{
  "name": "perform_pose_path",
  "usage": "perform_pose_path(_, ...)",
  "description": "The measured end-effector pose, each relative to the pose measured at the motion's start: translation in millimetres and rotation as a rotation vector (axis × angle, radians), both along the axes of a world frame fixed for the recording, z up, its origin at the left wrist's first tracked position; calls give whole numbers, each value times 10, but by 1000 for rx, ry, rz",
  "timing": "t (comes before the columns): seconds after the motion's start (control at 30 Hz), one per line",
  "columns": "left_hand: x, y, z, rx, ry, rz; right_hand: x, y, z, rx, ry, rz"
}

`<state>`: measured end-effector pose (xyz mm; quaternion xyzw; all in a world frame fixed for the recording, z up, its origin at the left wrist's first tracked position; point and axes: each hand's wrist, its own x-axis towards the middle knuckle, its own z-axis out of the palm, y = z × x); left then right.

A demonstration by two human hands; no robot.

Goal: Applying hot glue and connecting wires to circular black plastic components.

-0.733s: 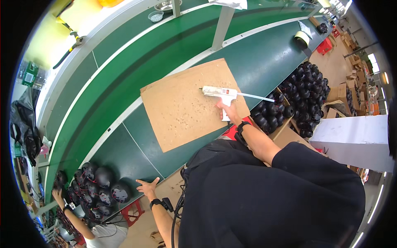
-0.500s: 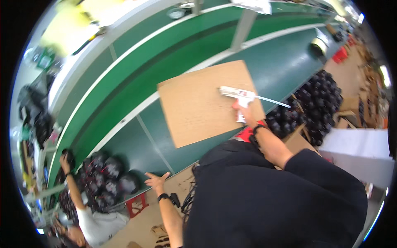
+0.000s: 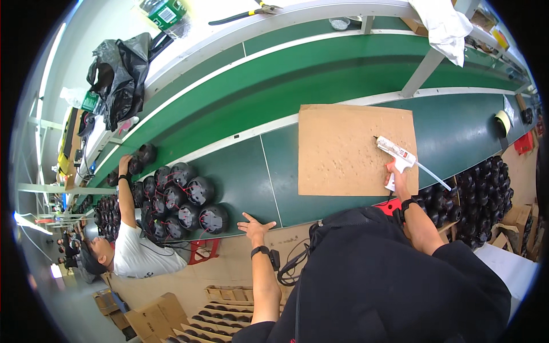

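My right hand [image 3: 398, 178] grips a white hot glue gun [image 3: 396, 153] by its handle, over the right part of a brown cardboard sheet [image 3: 337, 137]. A pale glue stick [image 3: 433, 175] sticks out from the back of the gun. Small marks dot the cardboard, which lies on the green workbench [image 3: 246, 183]. At the bench's near edge, my left hand [image 3: 256, 227] is open with its fingers spread and nothing in it. Just left of that hand stands a cluster of round black housings [image 3: 213, 218] with red wires.
A co-worker in a white shirt [image 3: 146, 255] reaches toward black parts on the green belt [image 3: 229, 106]. More black round parts [image 3: 474, 194] are piled at the right. A tape roll [image 3: 502, 123] stands at the bench's far right. Pliers [image 3: 246, 14] and a black plastic bag [image 3: 122, 74] lie on the upper shelf.
My view has swung left, so the cardboard and bench appear farther right. The glue gun stays in my right hand, its nozzle tilted more upward. My left hand remains spread near the bench edge.
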<state>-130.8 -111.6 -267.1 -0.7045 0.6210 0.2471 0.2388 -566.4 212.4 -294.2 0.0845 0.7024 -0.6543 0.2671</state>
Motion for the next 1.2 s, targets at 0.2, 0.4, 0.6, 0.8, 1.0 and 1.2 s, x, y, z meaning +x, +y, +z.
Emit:
perform_pose_path(0.2,8,2,19,-5,-2,12,78,-59,219,0,64,90)
perform_pose_path(0.4,-41,3,58,3,-12,-6,34,-9,162,15,13,89)
perform_pose_path(0.6,-2,47,22,-1,0,-5,22,2,75,20,9,87)
perform_pose_path(0.8,13,52,88,-42,28,2,23,-27,66,-21,-2,50)
perform_pose_path(1.0,-28,-162,214,-14,-21,-87,-2,49,102,-12,-9,55)
perform_pose_path(1.2,-83,-1196,696,453,119,-271,99,-45,232,-67,27,96)
